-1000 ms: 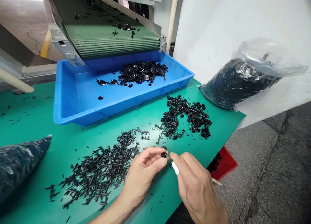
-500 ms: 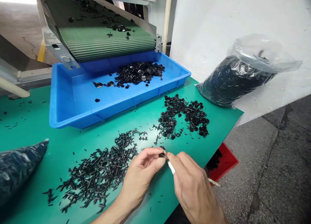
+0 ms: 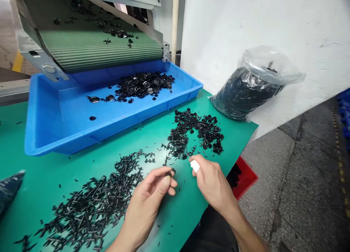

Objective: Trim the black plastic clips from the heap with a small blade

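Observation:
My left hand (image 3: 149,199) pinches a small round black plastic part (image 3: 168,173) between thumb and fingertips, above the green table. To its right, apart from it, my right hand (image 3: 214,182) is closed on a slim tool with a white wrapping (image 3: 195,166); most of the tool is hidden in the fist. Beside my left wrist spreads a heap of black branched plastic pieces (image 3: 101,197). Beyond both hands lies a pile of small round black parts (image 3: 191,132).
A blue tray (image 3: 109,130) holding black parts stands under a green conveyor belt (image 3: 104,50). At the back right a clear bag (image 3: 246,88) of black parts leans on the wall. A red bin (image 3: 246,179) sits below the table (image 3: 188,208) edge; another bag (image 3: 11,190) is at left.
My right hand has drawn away from the part in my left hand, opening a gap between them. The view has shifted to the right.

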Demonstrator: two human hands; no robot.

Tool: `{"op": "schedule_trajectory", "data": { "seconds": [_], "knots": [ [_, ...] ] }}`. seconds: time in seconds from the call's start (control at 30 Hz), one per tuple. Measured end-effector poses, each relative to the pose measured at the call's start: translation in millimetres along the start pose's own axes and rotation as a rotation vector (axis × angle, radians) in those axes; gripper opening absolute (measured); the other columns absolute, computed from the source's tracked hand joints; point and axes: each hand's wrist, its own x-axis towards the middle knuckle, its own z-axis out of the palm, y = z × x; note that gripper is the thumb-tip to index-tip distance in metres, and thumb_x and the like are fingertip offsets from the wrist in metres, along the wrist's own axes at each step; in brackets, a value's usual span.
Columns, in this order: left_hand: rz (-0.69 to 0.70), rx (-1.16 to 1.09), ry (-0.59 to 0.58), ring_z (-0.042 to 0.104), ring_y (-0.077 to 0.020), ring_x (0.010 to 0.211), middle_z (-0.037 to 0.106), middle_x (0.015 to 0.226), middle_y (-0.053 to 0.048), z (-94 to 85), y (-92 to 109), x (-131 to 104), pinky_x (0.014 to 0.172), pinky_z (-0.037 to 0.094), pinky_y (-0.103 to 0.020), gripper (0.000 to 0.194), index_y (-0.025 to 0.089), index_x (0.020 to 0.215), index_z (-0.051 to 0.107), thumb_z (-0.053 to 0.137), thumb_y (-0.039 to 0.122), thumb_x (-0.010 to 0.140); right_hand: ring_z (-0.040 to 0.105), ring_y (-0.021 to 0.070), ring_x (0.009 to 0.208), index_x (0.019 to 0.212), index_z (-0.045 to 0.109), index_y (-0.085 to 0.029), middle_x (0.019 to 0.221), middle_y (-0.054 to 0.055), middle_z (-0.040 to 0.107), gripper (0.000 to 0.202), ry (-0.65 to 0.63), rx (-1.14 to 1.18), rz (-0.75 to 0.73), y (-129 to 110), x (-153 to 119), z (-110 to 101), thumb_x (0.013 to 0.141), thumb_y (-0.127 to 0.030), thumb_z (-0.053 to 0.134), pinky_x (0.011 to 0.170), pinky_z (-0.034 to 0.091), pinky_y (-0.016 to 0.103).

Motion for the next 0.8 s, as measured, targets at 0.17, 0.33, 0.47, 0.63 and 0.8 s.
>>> {"op": "schedule_trajectory", "data": {
  "seconds": [0.17, 0.33, 0.47, 0.63, 0.8],
  "knots": [
    [-0.002, -0.138, -0.060, 0.056, -0.0111, 0.061, 0.069, 0.085, 0.000, -0.3, 2.7, 0.2, 0.066, 0.044, -0.025, 0.005, 0.023, 0.093, 0.065, 0.063, 0.027, 0.090, 0.061, 0.0188, 0.086, 0.105, 0.064, -0.023, 0.097, 0.004, 0.065, 0.029, 0.068, -0.176, -0.078, -1.3, 20.2, 3.8, 0.088, -0.008, 0.045, 0.070, 0.039, 0.028],
    [-0.065, -0.283, -0.088, 0.054, -0.0098, 0.061, 0.067, 0.083, -0.001, 1.6, 9.0, 1.6, 0.062, 0.041, -0.023, 0.008, 0.021, 0.094, 0.067, 0.061, 0.023, 0.090, 0.056, 0.0160, 0.074, 0.088, 0.061, -0.022, 0.084, 0.001, 0.061, 0.021, 0.062, -0.139, -0.056, -6.0, 19.8, 5.2, 0.086, -0.006, 0.047, 0.065, 0.037, 0.027],
    [-0.090, -0.293, -0.050, 0.048, -0.0076, 0.056, 0.068, 0.086, -0.001, 4.2, 10.7, 2.4, 0.057, 0.038, -0.022, 0.020, 0.021, 0.103, 0.068, 0.060, 0.036, 0.092, 0.056, 0.0130, 0.076, 0.086, 0.061, -0.022, 0.085, -0.002, 0.060, 0.021, 0.038, 0.161, -0.170, -9.8, 5.8, 4.2, 0.085, -0.004, 0.050, 0.068, 0.040, 0.025],
    [-0.059, -0.191, -0.126, 0.049, -0.0088, 0.057, 0.064, 0.068, 0.002, 4.4, 6.8, 2.1, 0.059, 0.039, -0.022, 0.024, 0.018, 0.099, 0.072, 0.072, 0.036, 0.083, 0.056, 0.0120, 0.082, 0.093, 0.068, -0.024, 0.091, -0.001, 0.058, 0.032, -0.016, 0.320, -0.283, -17.6, -9.2, 9.6, 0.087, -0.003, 0.045, 0.072, 0.043, 0.024],
    [-0.025, -0.218, -0.066, 0.057, -0.0120, 0.065, 0.069, 0.072, 0.000, 2.8, 3.3, 3.2, 0.065, 0.044, -0.025, 0.020, 0.020, 0.094, 0.075, 0.079, 0.029, 0.076, 0.056, 0.0121, 0.081, 0.111, 0.068, -0.026, 0.090, 0.000, 0.057, 0.043, 0.030, 0.353, -0.317, -16.3, -14.8, 8.2, 0.088, -0.001, 0.040, 0.070, 0.045, 0.024]
  ]
}}
